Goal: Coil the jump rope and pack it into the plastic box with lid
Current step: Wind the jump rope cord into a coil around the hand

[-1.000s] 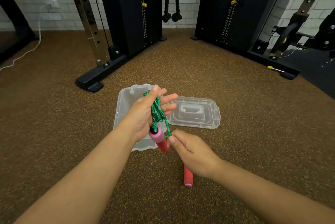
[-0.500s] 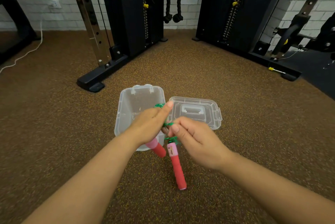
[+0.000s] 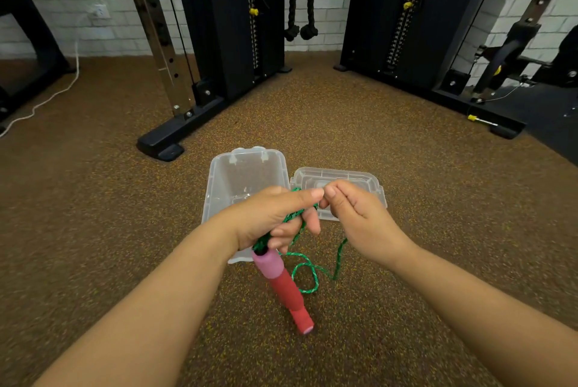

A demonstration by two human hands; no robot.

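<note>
My left hand (image 3: 272, 217) is closed around a bundle of green jump rope (image 3: 292, 217), held just above the near edge of the clear plastic box (image 3: 215, 186). A pink and red handle (image 3: 278, 277) hangs from that bundle. Below it, close to the floor, shows the end of a second red handle (image 3: 301, 319). My right hand (image 3: 356, 214) pinches the rope right at my left fingertips. A loose loop of rope (image 3: 308, 274) dangles beneath both hands. The open box holds nothing. Its clear lid (image 3: 366, 180) lies flat to the right of the box, partly hidden by my right hand.
Brown speckled rubber floor (image 3: 93, 230) all around. A black rack foot (image 3: 162, 148) lies just behind the box on the left. Black weight-stack towers (image 3: 237, 26) stand at the back, with more black frame (image 3: 488, 123) at the right. A white cable (image 3: 47, 98) trails at far left.
My right hand let go of the second handle and rose to my left fingertips. That handle dropped toward the floor, and a slack loop of rope now hangs below my hands.
</note>
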